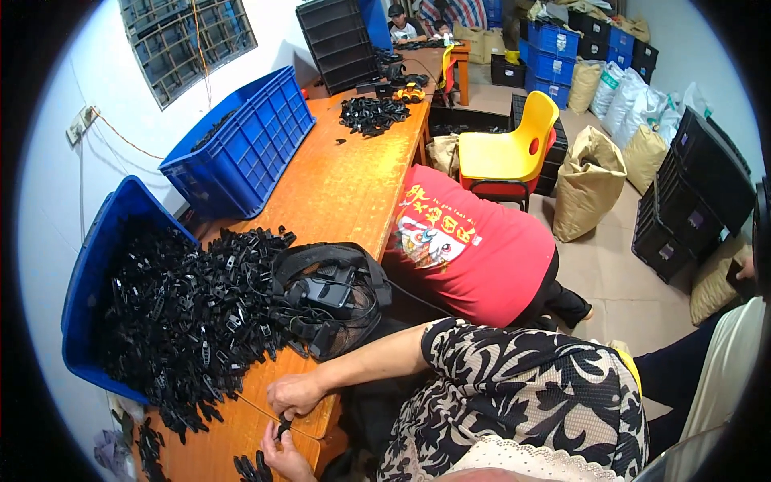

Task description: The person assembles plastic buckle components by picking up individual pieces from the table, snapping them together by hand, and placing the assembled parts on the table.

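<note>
1. The left hand point(287, 456) is grasping a small black piece point(283, 426) in its fingers, near the edge of the orange surface point(205, 451).
2. The right hand point(295, 395) is curling its fingers against that piece's upper end.
3. Black clips point(193, 321) are spilling from a tilted blue bin point(79, 309) beside black strapped gear point(325, 291).

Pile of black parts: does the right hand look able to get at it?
Probably yes: the right hand is close to the pile of black parts, with bare tabletop between, though it seems occupied with a small black piece beside the left hand.
</note>
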Demonstrator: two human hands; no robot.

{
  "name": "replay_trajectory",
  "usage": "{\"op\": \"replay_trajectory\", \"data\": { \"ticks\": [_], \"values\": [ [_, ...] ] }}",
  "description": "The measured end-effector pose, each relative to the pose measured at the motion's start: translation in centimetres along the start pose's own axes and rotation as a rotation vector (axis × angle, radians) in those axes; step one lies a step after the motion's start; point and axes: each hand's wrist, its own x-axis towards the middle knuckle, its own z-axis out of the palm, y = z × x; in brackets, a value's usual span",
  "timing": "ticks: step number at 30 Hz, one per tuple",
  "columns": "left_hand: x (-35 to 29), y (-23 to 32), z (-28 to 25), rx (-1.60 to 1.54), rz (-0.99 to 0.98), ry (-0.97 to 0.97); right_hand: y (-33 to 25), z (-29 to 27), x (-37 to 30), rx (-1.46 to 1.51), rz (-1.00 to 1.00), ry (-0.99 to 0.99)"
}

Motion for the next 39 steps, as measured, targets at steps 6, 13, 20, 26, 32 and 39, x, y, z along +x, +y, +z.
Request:
{"op": "replay_trajectory", "data": {
  "ticks": [6, 13, 20, 26, 32, 39],
  "values": [
    [1.0, -3.5, 1.3, -0.039, -0.036, 0.059, -0.6, 1.4, 1.0, 0.009, -0.114, 0.082],
    [0.6, -2.8, 1.0, 0.098, -0.008, 0.056, -1.2, 1.7, 0.7, -0.047, -0.016, 0.089],
    [0.4, -1.4, 1.7, 0.175, 0.017, 0.0, -2.2, 0.8, -0.6, -0.072, 0.032, 0.13],
    [1.0, -1.6, 1.8, 0.215, 0.128, 0.037, -1.8, 1.1, -0.3, -0.15, -0.061, 0.201],
    [1.0, -1.0, 0.7, 0.38, 0.248, 0.162, -3.1, 0.4, 0.1, -0.34, 0.004, 0.096],
    [-0.8, 0.2, 1.6, 0.485, 0.293, 0.327, -4.7, -0.8, -0.6, -0.381, 0.087, -0.035]
  ]
}}
